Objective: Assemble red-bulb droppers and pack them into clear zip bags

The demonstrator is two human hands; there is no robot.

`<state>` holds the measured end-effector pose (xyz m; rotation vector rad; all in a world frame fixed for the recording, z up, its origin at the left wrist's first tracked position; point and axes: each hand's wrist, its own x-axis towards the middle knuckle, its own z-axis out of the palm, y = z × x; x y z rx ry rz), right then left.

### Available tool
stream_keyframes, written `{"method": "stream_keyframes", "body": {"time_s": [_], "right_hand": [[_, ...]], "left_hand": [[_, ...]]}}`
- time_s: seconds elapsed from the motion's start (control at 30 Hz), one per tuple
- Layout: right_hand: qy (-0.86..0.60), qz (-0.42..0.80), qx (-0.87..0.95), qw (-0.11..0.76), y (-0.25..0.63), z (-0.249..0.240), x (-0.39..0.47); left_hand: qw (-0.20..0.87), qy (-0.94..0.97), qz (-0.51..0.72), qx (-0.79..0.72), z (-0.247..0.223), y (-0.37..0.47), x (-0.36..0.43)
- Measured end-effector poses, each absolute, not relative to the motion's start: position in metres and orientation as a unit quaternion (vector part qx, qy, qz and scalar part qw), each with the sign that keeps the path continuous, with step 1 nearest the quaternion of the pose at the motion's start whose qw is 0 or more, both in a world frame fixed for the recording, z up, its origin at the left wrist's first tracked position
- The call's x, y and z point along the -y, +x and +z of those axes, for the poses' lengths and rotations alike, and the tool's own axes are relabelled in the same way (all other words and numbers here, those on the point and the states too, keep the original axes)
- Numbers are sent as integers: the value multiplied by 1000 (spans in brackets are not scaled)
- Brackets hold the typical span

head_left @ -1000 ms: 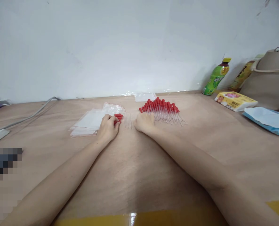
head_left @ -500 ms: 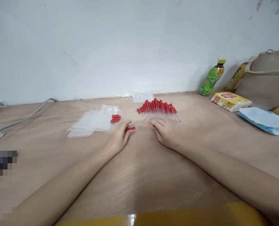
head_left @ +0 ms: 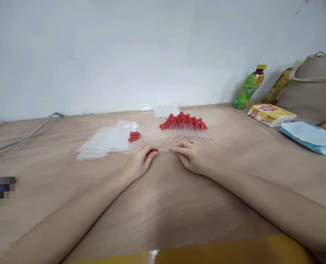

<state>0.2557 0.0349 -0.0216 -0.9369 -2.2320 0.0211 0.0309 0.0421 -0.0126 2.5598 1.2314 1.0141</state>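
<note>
Between thumb and fingers, my left hand (head_left: 141,160) pinches a red rubber bulb (head_left: 154,150). My right hand (head_left: 189,157) grips a thin clear tube (head_left: 165,150), whose free end meets the bulb's opening. Just behind my right hand lies a fanned pile of droppers (head_left: 183,123), clear tubes with red bulbs pointing to the wall. Several loose red bulbs (head_left: 134,136) rest behind my left hand, on the edge of a stack of clear plastic bags (head_left: 105,141). A few clear tubes (head_left: 145,136) lie beside those bulbs.
A green bottle (head_left: 250,87), a yellow tissue pack (head_left: 272,114), a blue-and-white packet (head_left: 311,136) and a grey-beige bag (head_left: 306,95) stand or lie at the right. A grey cable (head_left: 30,136) crosses the left side. One flat clear bag (head_left: 167,111) lies by the wall.
The tube in my right hand has moved left and now lines up with the red bulb, its end at the opening. The view has shifted slightly.
</note>
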Motion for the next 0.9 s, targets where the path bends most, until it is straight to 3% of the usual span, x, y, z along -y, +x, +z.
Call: {"method": "stream_keyframes", "body": {"time_s": [0.2,0.43,0.9], "right_hand": [[-363,47,850,379,256,-19,-37],[-354,30,870,341,262,-22,-45],[-355,-46,873,330,249,-17,-36]], "left_hand": [[116,846,345,-390,-18,30,-40],[167,859,312,-370,-19,30,-39],[125,870,317,-357,-21,29,-39]]}}
